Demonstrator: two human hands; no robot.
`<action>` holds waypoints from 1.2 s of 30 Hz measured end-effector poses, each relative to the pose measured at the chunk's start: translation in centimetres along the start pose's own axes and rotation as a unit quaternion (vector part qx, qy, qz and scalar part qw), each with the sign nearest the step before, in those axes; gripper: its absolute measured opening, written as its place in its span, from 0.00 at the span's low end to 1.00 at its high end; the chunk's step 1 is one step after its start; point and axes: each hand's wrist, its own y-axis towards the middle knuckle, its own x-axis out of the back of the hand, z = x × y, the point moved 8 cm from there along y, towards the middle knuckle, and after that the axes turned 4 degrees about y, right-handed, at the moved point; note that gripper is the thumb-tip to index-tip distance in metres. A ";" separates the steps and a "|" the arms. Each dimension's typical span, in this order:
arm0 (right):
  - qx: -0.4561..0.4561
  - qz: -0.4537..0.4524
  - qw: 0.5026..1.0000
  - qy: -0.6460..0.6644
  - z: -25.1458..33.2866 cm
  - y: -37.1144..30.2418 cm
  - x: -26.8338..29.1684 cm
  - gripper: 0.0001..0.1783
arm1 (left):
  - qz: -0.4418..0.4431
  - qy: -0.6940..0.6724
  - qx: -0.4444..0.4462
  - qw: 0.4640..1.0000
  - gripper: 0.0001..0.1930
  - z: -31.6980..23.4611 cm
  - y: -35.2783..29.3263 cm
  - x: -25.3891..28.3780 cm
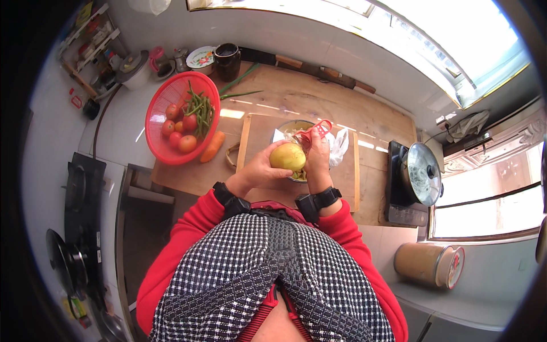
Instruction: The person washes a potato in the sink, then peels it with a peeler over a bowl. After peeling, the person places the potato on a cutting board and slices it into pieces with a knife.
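In my left hand (260,171) is a round yellow-green potato (288,157), gripped from its left side and below. My right hand (317,157) closes around a red peeler (323,129), whose upper end sticks out above my fingers beside the potato. Both hands are above a bowl (294,125) lined with a white plastic bag (339,147). Pale scraps show in the bowl, and my hands hide much of it. The bowl stands on a wooden cutting board (259,128).
A red plastic basket (150,122) holds tomatoes and green beans, with a carrot (212,146) next to it. Green onions (242,94) lie behind. At right, a lidded pot (423,174) sits on a black cooktop (399,215). A dark jar (227,62) stands at the back.
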 end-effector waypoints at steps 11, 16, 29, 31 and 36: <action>0.024 0.099 0.989 -0.108 0.0 -1.6 -2.8 0.11 | -0.092 0.021 -0.028 0.995 0.32 0.2 0.5 1.3; 0.003 0.130 0.987 -0.095 -0.9 -1.3 -3.5 0.11 | -0.085 0.054 -0.033 0.994 0.31 0.0 0.2 1.9; -0.064 -0.031 0.995 0.066 -2.7 1.9 1.6 0.10 | -0.022 0.078 -0.076 0.994 0.35 -1.8 -0.4 -0.3; -0.025 -0.025 0.999 0.017 -1.4 2.0 1.7 0.11 | -0.025 0.037 -0.073 0.996 0.38 -1.9 -0.2 -0.2; 0.260 0.080 0.874 -0.403 5.4 1.0 -1.8 0.11 | -0.039 -0.195 0.035 0.979 0.32 0.3 -0.5 0.8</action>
